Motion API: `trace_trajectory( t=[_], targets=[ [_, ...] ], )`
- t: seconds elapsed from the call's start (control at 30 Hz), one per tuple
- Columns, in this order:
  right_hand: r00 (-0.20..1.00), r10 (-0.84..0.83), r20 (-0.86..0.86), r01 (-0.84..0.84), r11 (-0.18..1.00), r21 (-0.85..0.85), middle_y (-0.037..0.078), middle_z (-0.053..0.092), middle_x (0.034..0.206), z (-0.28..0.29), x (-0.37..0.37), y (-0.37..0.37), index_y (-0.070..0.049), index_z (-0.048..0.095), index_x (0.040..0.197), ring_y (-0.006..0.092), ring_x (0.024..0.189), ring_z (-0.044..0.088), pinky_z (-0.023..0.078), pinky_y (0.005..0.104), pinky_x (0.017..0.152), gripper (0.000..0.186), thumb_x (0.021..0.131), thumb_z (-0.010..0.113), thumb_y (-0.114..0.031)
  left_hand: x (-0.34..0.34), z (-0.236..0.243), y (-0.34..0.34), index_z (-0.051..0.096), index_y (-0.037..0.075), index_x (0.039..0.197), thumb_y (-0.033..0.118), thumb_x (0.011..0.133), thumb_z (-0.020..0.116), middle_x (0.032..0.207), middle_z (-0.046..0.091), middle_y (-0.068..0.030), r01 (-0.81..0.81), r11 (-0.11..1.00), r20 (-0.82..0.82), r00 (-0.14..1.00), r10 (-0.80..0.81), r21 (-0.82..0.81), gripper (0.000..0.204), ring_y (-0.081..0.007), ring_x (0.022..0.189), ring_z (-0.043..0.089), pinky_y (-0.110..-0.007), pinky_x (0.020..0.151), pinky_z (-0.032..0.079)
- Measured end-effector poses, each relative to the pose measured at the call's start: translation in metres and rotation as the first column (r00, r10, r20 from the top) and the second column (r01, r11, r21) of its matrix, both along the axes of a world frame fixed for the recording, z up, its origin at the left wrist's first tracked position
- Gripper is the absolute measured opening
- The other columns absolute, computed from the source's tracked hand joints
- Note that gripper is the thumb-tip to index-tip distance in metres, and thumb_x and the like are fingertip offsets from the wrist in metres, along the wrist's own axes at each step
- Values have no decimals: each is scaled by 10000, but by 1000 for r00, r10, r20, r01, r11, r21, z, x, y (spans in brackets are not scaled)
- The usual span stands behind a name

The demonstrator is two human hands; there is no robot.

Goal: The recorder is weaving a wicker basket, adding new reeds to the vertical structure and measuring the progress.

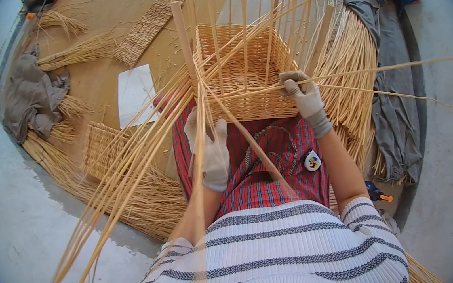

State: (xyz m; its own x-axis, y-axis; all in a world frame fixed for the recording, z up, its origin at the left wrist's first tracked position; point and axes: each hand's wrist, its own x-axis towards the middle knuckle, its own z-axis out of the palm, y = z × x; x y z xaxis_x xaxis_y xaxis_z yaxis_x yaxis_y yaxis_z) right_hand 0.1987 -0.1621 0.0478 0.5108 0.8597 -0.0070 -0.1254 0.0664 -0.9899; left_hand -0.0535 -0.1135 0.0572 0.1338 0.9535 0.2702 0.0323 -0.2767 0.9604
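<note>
Basket (pixel 243 76): on my lap, twelve o'clock.
Left hand (pixel 211 149): gloved, pinching loose canes (pixel 127 171) (seven o'clock spread).
Right hand (pixel 305 97): gripping the basket's corner.

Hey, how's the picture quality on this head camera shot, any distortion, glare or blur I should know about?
Head view: strong fisheye, with black corners and the long cane strands bowing outward; bright, even daylight, the concrete floor at left nearly washed out; shadows soft; the basket and both gloved hands, left hand and right hand, are sharp; the striped top at the bottom edge looks slightly soft.
</note>
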Motion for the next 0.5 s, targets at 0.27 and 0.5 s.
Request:
trace_trajectory(
  t=[0.27,0.5],
  targets=[
    [979,-186,80,189,982,-29,73,706,969,6,-17,14,23,657,1110,135,828,677,566,254,750,168,984,603,-74,11,-28,75,540,-35,1302,431,813,806,1183,632,-219,116,992,-208,970,-124,-48,726,-348,1075,616,-425,919,507],
    [807,-184,562,47,967,250,112,718,964,11,-74,-36,9,667,1096,184,823,700,581,279,738,168,941,603,6,14,-24,83,551,-25,1298,410,785,838,1220,620,-205,62,957,-423,887,-183,-284,731,-341,1125,586,-426,1002,452]
  ],
)
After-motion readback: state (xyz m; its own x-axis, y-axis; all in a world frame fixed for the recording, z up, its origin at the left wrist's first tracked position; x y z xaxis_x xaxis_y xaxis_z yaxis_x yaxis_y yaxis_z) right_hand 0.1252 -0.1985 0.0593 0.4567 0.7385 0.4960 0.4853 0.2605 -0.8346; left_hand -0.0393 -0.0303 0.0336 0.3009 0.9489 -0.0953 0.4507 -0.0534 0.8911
